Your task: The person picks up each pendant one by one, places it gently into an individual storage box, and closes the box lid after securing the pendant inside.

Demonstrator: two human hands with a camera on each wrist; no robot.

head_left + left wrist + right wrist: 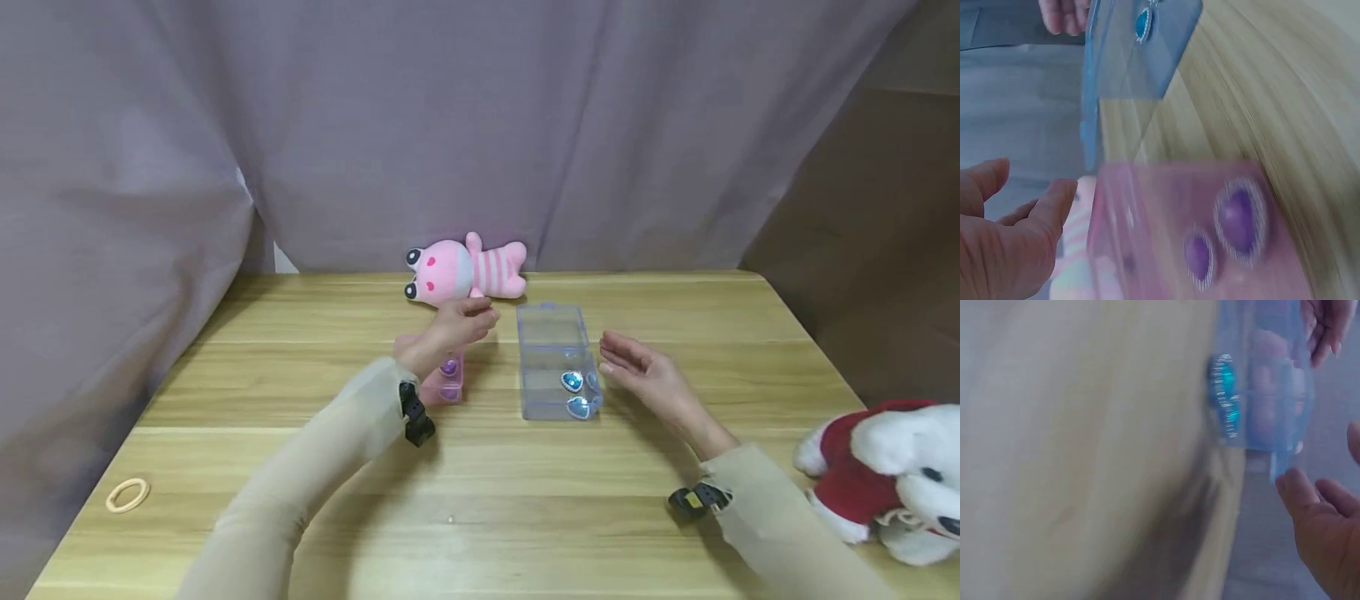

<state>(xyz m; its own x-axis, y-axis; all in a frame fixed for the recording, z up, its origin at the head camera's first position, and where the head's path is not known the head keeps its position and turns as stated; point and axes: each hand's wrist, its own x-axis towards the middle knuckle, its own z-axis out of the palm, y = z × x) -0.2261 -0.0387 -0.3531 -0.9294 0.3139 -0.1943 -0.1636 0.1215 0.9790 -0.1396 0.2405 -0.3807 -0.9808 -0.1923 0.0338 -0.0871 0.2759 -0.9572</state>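
Note:
A clear blue plastic box (534, 385) lies on the table with its lid (553, 326) tipped back, and blue gems with silvery rims (572, 381) show inside. To its left is a pink see-through box (1166, 206), partly covered by my left arm in the head view; it holds purple gems (1238, 222). My left hand (456, 327) hovers over the far end of the pink box, fingers extended and nothing in them. Just right of the blue box, my right hand (647, 375) is held with loosely bent fingers, its fingertips close to the box's side and gripping nothing.
Behind the boxes a pink striped plush frog (465, 271) lies on its side. At the right edge sits a white plush dog (885, 475) in red. A pale ring (127, 495) rests at the left on the wooden table (480, 533). A grey curtain (420, 125) hangs behind.

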